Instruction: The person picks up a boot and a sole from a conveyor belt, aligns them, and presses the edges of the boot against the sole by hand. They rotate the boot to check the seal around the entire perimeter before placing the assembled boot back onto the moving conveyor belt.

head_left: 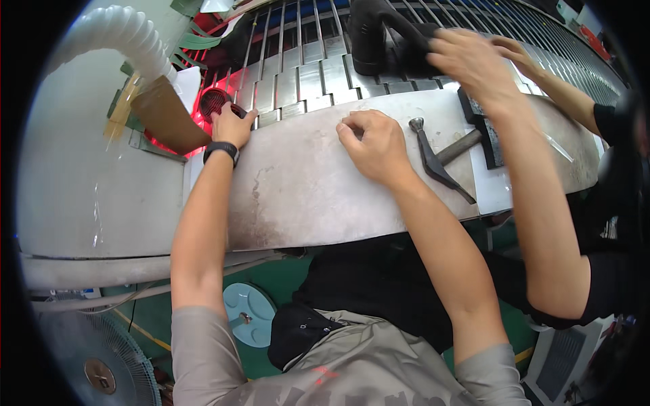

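Hose [125, 37], white and ribbed, curves in at 10 o'clock and ends at a brown funnel-shaped mouth [166, 115] lit red from below. Grey metal cover [88, 196] lies under it at 9 o'clock.

Left hand [232, 126], with a black wristband [221, 149], sits at the far edge of the worn metal table [305, 196], about 11 o'clock from table centre. Fingers are curled together around a small dark round part [215, 101] with a mesh face; the thumb lies on the table edge. How tight the grip is cannot be told. The part sits just beside the brown mouth, at the near end of the slatted conveyor [311, 74].

Right hand [371, 143] rests on the table near its centre top, 12 o'clock. Fingers are bent in and pressed together, knuckles up, fingertips against the metal; anything under them is hidden.

Hammer [440, 159] lies on the table just beside the right hand, at its 3 o'clock, apart from it, dark head toward the conveyor.

Another person's hands [474, 64] work at 1 o'clock over the conveyor, on a black shoe [379, 37]. Dark flat blocks [484, 128] lie under that person's forearm.

Fan [101, 369] at 7 o'clock and a pale blue round disc [249, 314] at 6 o'clock, both on the green floor.
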A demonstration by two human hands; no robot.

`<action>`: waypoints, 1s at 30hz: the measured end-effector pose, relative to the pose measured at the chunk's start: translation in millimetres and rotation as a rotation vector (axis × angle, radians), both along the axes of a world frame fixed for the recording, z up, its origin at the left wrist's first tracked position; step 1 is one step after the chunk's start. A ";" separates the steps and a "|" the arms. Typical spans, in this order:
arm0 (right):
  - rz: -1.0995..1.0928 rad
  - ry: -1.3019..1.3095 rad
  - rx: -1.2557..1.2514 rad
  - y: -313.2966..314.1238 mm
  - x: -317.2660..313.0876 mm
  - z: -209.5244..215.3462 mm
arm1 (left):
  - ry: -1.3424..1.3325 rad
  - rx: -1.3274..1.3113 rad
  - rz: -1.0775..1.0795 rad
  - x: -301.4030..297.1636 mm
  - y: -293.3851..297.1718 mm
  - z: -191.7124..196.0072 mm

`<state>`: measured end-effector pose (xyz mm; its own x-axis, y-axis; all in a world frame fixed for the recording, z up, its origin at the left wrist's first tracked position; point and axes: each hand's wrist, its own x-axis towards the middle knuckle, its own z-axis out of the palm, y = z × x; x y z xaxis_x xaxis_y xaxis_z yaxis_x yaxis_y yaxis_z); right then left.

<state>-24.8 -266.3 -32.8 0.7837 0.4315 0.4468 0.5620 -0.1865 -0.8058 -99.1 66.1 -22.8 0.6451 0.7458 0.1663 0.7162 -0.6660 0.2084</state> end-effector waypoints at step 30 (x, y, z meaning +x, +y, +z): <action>0.017 -0.055 -0.097 -0.8 -7.0 10.1 | -0.862 -0.862 -0.898 75.2 -149.1 83.1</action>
